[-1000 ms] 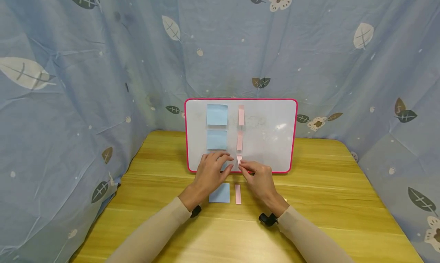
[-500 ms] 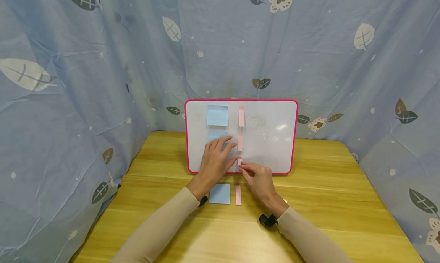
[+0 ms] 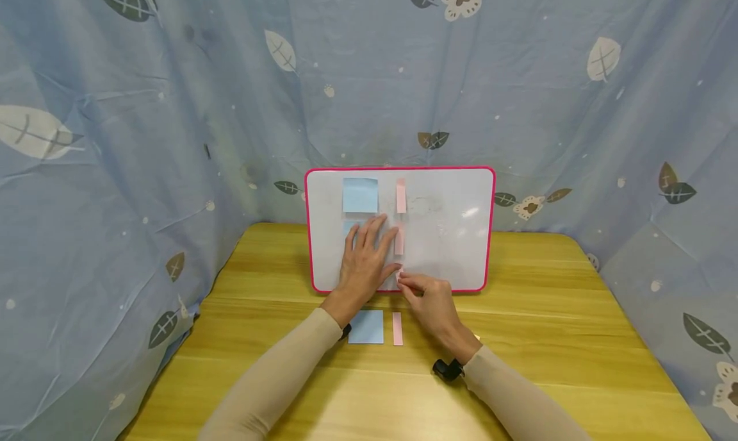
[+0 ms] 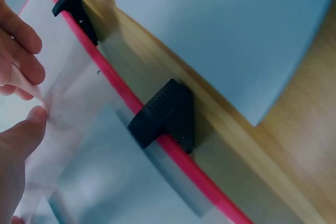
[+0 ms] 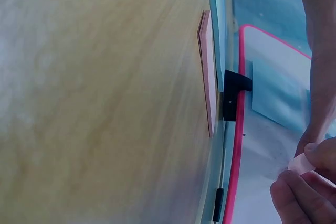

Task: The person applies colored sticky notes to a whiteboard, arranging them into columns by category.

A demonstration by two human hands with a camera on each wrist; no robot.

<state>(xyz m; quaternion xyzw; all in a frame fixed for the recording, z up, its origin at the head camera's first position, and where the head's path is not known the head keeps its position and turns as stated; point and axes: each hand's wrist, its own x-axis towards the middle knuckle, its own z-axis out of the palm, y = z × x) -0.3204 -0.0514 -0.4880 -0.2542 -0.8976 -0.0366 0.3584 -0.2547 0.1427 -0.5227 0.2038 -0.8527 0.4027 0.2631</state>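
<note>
My right hand (image 3: 434, 303) pinches the lower end of a small pink sticky-note strip (image 5: 301, 164) at the lower middle of a pink-framed whiteboard (image 3: 446, 236). My left hand (image 3: 363, 261) lies against the board with fingers spread, over part of the blue sticky notes there. Its thumb (image 4: 29, 129) is at the upper end of that strip; how firmly it presses cannot be told. Above, two more pink strips, the upper strip (image 3: 400, 195) and lower strip (image 3: 400, 239), are stuck in a column. A blue sticky note (image 3: 360, 195) sits at upper left.
On the wooden table (image 3: 519, 377) before the board lie a blue sticky-note pad (image 3: 366, 327) and a thin pink pad (image 3: 397, 329). A yellow scrap (image 3: 477, 337) peeks out beside the right wrist. Black clips (image 4: 168, 114) support the board's lower edge. A patterned curtain (image 3: 357, 75) surrounds the table.
My left hand has moved up and slightly right, spreading its fingers over the board and bringing its thumb to the pink strip. The right hand has stayed nearly in place, pinching the strip.
</note>
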